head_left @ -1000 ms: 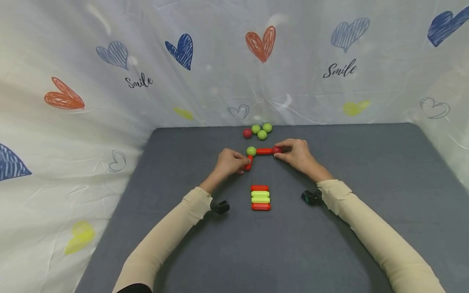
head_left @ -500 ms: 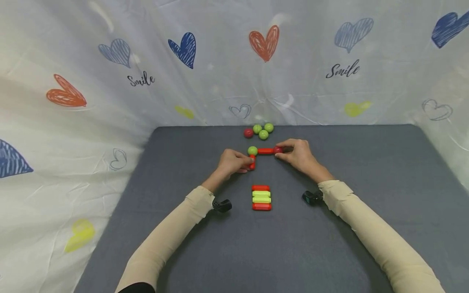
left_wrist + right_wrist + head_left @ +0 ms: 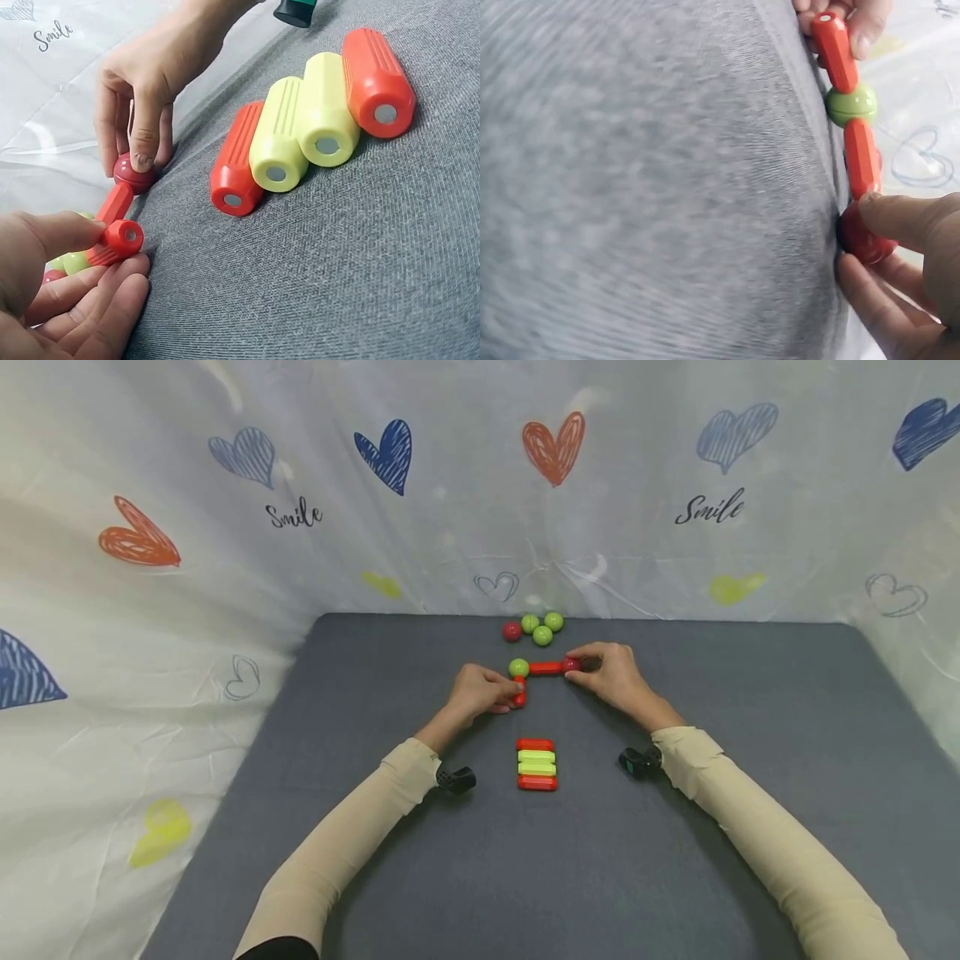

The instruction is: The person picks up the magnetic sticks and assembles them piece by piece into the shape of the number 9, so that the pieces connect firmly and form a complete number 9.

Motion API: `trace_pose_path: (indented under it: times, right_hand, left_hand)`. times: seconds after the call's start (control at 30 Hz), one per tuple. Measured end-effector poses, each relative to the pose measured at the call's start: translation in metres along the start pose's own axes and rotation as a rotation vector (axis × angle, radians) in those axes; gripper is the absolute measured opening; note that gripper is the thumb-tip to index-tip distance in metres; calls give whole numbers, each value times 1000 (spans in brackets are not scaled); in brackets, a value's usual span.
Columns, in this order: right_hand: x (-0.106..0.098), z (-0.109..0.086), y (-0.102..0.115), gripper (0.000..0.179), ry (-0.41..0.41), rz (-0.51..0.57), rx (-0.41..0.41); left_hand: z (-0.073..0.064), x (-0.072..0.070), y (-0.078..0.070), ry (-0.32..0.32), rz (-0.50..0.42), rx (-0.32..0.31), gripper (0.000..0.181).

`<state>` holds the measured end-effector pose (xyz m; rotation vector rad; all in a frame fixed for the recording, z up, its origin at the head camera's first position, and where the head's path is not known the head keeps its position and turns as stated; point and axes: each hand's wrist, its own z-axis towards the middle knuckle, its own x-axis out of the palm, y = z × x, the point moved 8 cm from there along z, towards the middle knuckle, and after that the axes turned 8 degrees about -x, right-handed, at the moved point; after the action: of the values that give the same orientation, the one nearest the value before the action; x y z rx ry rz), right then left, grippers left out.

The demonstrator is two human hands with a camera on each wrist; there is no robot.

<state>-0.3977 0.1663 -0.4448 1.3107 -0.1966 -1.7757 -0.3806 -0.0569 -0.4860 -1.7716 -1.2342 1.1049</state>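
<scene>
My left hand (image 3: 477, 691) pinches a red magnetic rod (image 3: 120, 238) between thumb and fingers; a round metal disc shows on its near end. The rod's far end meets a green ball (image 3: 518, 668). From that ball a second red rod (image 3: 545, 668) runs right to a red ball (image 3: 864, 234). The fingers and thumb of my right hand (image 3: 613, 679) grip this red ball. In the head view the joined pieces form a corner on the cloth, with the green ball at the bend.
Closer to me lies a row of loose rods, two red with two yellow-green rods (image 3: 536, 763) between them. Behind the joined pieces sit a loose red ball (image 3: 512, 632) and several green balls (image 3: 542, 635). A white curtain (image 3: 450, 485) hangs along the table's back edge.
The left hand's red rod has swung from a slant to nearly straight toward me below the green ball. My right hand keeps its hold on the red ball.
</scene>
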Motion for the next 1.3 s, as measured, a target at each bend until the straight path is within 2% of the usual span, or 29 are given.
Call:
trace_pose_path:
  times: [0.2, 0.37, 0.47, 0.6, 0.73, 0.97, 1.3]
  right_hand:
    - [1, 13, -2, 37, 73, 38, 46]
    - [-9, 36, -7, 38, 56, 54, 66]
    - [-9, 57, -11, 37, 75, 26, 45]
    - [0, 81, -12, 39, 158, -60, -23]
    - [10, 96, -11, 39, 236, -145, -77]
    - [24, 108, -15, 32, 296, -202, -83]
    - [17, 103, -21, 29, 214, -105, -81]
  left_hand:
    - [-1, -6, -2, -16, -4, 14, 13]
    - [-1, -10, -2, -12, -20, 18, 12]
    - [1, -10, 0, 3, -28, 21, 12]
    - [3, -9, 3, 21, -36, 21, 12]
    - [3, -6, 5, 27, -49, 13, 12]
    - [3, -5, 7, 17, -67, 6, 12]
    - [0, -6, 6, 14, -76, 17, 12]
